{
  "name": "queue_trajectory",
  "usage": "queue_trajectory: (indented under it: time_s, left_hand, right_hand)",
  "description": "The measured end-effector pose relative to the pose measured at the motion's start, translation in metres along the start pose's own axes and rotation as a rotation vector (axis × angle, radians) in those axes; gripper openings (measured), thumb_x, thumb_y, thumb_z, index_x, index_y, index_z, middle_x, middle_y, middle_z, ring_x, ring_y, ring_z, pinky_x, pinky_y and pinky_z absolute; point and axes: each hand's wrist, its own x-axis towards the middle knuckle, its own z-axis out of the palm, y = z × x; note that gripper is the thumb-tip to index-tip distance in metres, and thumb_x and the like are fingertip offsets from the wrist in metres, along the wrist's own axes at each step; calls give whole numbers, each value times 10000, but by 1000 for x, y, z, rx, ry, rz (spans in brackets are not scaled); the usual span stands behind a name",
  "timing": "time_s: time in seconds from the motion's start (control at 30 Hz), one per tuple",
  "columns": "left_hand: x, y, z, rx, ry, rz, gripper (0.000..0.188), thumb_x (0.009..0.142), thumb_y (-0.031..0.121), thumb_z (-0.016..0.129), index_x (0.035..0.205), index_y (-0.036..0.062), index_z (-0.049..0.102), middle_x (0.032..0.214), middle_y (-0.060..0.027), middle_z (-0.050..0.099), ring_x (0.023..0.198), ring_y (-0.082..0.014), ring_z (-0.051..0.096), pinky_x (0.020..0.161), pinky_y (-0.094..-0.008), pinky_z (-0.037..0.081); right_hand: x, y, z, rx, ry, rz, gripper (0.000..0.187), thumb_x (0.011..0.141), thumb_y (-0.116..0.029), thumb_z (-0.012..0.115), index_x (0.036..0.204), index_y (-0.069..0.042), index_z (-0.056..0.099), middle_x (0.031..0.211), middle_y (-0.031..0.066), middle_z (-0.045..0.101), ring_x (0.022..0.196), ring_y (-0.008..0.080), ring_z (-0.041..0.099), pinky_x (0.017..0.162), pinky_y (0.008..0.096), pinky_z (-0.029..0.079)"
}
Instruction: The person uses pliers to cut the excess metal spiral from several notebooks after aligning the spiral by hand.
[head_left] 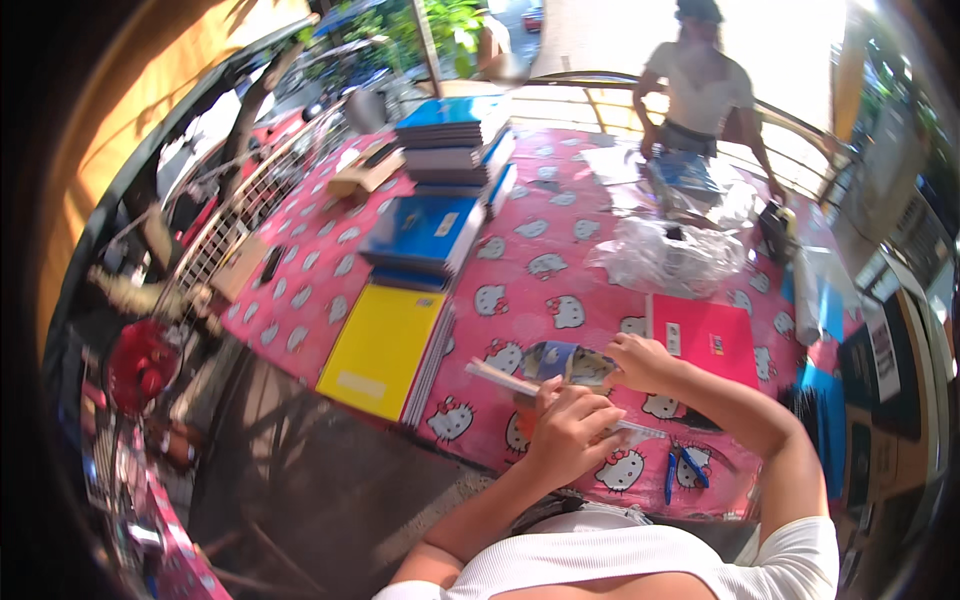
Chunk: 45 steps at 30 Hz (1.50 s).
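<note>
Close to the table's near edge, my left hand (575, 428) is closed on a thin, pale-edged booklet (500, 380), held tilted. Behind its edge shows a blue and cream patterned face (560, 358); I cannot tell if this belongs to the same booklet. My right hand (645, 362) has bent fingers at the right end of that patterned face, blurred by motion. A red-pink notebook (705, 335) lies just beyond my right wrist. Blue-handled pliers (686, 470) rest on the cloth below my right forearm.
Yellow notebooks (385, 350) and tall stacks of blue books (425, 225) stand left of my hands on the pink patterned tablecloth (520, 260). Crumpled clear plastic (670, 255) lies farther off, before another person (700, 90) across the table. Boxes (885, 380) stand at the right.
</note>
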Motion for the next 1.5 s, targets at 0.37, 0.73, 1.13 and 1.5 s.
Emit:
queue_trajectory:
  time_s: [0.37,0.73,1.13,1.5]
  left_hand:
    - [2,-4,9,60,57,38,320,672,361,778,853,121,668,788,-19,601,825,-200,586,956,-432,308]
    - [19,-9,14,16,-49,-65,384,642,324,813,917,105,656,758,5,650,775,-174,605,970,-416,314]
    - [13,-26,-37,111,-142,-149,290,584,309,824,774,144,680,877,29,654,958,-186,566,1012,-538,227]
    - [9,-55,-43,152,6,-156,365,478,269,873,771,129,707,884,-13,688,1039,-265,550,969,-460,385]
  right_hand:
    - [-28,-8,-7,645,381,251,456,730,-171,720,1120,-14,544,915,134,684,850,271,675,737,355,541]
    - [-96,16,-38,703,51,264,455,626,-11,756,1063,-36,632,927,33,679,875,84,603,809,302,506]
    - [-72,-21,-35,908,81,149,498,587,35,669,1081,-13,630,923,36,675,889,127,608,754,300,505]
    - [-43,-26,-25,1242,227,2,602,599,-10,721,1190,-33,604,1001,85,691,898,182,659,775,318,526]
